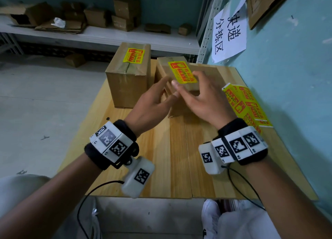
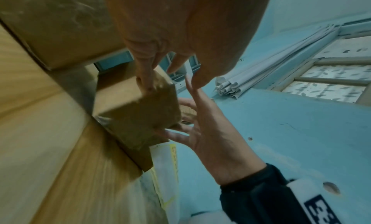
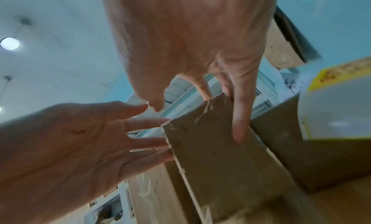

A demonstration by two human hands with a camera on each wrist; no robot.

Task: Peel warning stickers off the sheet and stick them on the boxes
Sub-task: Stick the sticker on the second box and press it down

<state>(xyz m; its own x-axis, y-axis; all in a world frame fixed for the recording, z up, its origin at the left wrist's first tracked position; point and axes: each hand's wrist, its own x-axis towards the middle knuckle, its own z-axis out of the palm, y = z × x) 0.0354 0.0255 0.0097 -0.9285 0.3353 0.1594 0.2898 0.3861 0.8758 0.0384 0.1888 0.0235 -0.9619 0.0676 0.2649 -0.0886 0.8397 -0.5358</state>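
The wooden table (image 1: 172,159) fills the middle of the head view, pushed up against a blue wall (image 1: 287,77). Behind it runs a grey shelf (image 1: 100,35) loaded with loose cardboard, and a white paper sign (image 1: 229,34) hangs on the wall at the right.

On the table's far left stands the tall box (image 1: 125,88), upright, with a yellow warning sticker (image 1: 133,55) flat on its top. Just beside it, to the right, is the small box (image 1: 179,102), its own yellow sticker (image 1: 182,71) lying across the top face. A third box (image 1: 208,73) sits right behind that one, touching or nearly so.

The sticker sheet (image 1: 249,106) lies along the table's right edge against the wall, one end curling up.

Now the hands, both at the small box. The left hand (image 1: 152,102) comes in from the left, fingers straight and spread, fingertips (image 3: 160,141) against the box's left side in the right wrist view. The right hand (image 1: 203,97) reaches over the top, fingers fanned apart and relaxed; the same view shows one finger (image 3: 240,116) lying down the box's near face. Neither hand grips anything. Both wrists carry black bands with white marker blocks (image 1: 111,143).
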